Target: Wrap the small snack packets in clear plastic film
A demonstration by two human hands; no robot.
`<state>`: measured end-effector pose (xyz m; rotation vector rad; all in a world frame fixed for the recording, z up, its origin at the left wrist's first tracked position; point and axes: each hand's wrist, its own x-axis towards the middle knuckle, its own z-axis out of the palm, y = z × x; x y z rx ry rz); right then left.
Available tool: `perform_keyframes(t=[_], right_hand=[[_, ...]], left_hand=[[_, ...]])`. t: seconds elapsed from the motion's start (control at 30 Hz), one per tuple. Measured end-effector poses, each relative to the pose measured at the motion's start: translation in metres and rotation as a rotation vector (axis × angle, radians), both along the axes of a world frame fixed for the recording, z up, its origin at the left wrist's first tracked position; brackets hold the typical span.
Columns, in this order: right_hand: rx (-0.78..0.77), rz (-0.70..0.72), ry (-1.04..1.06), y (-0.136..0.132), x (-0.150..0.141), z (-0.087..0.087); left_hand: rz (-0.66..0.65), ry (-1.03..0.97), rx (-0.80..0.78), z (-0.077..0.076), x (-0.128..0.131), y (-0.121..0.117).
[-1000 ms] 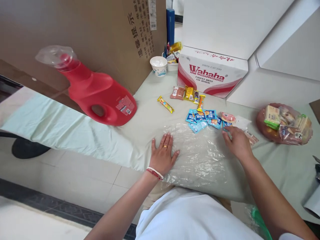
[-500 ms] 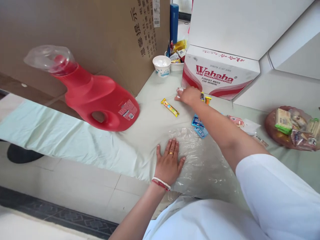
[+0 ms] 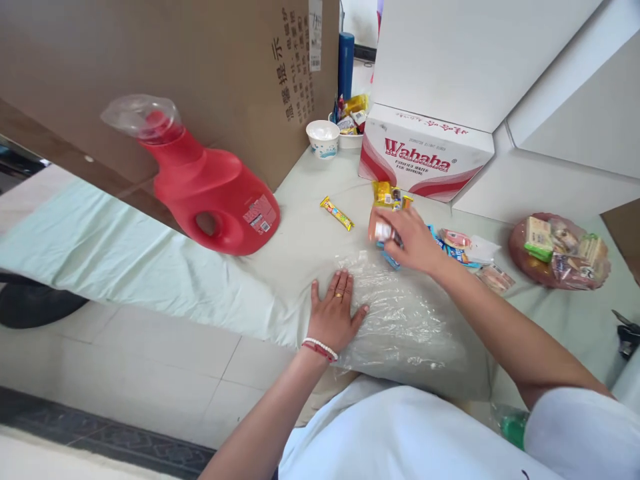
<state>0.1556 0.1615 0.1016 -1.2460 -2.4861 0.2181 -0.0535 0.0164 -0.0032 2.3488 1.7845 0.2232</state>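
Packet (image 3: 382,231) — one, grasped in the right hand's (image 3: 413,241) grip beyond the far edge of the bag (image 3: 400,320), long axis unclear; left hand (image 3: 331,319) — farther off, flat on the bag's left side, grasping nothing.

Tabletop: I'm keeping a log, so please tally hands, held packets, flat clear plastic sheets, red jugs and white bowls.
Hands (left hand, right hand): 2
Held packet: 1
Clear plastic sheet: 1
Red jug: 1
White bowls (front bowl, back bowl): 2
Total: 7
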Motion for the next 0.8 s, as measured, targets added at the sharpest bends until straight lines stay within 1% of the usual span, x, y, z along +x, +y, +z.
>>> perform_keyframes(t=[0.03,0.1,0.17,0.2,0.27,0.33,0.4,0.53,0.63,0.73,0.8], right_hand=[[-0.016,0.085,0.019,-0.023,0.009,0.001],[-0.066,0.183,0.024,-0.066,0.022,-0.006],[-0.121,0.207,-0.015,-0.100,0.028,-0.024],[-0.145,0.207,-0.042,-0.112,0.029,-0.036],[-0.178,0.188,-0.087,-0.129,0.032,-0.057],[-0.195,0.152,-0.093,-0.137,0.035,-0.072],[-0.204,0.119,-0.069,-0.140,0.039,-0.078],[-0.211,0.124,-0.028,-0.139,0.047,-0.077],[-0.220,0.122,-0.032,-0.139,0.048,-0.078],[-0.245,0.106,-0.046,-0.143,0.044,-0.078],[-0.259,0.121,-0.031,-0.147,0.044,-0.074]], left_hand=[[0.000,-0.001,0.004,-0.001,0.000,0.000],[-0.003,0.003,0.013,-0.002,0.000,0.000],[-0.007,0.011,0.026,-0.003,0.000,0.001],[-0.009,0.016,0.034,-0.003,0.000,0.001],[-0.009,0.020,0.049,-0.003,0.000,0.001],[-0.005,0.018,0.055,-0.003,0.000,0.001],[0.005,0.014,0.050,-0.002,0.000,0.002],[0.038,0.016,0.041,-0.004,0.001,0.003],[0.043,0.019,0.042,-0.003,0.002,0.004],[0.070,0.013,0.107,0.002,0.000,0.001],[0.065,0.006,0.169,0.004,-0.006,-0.002]])
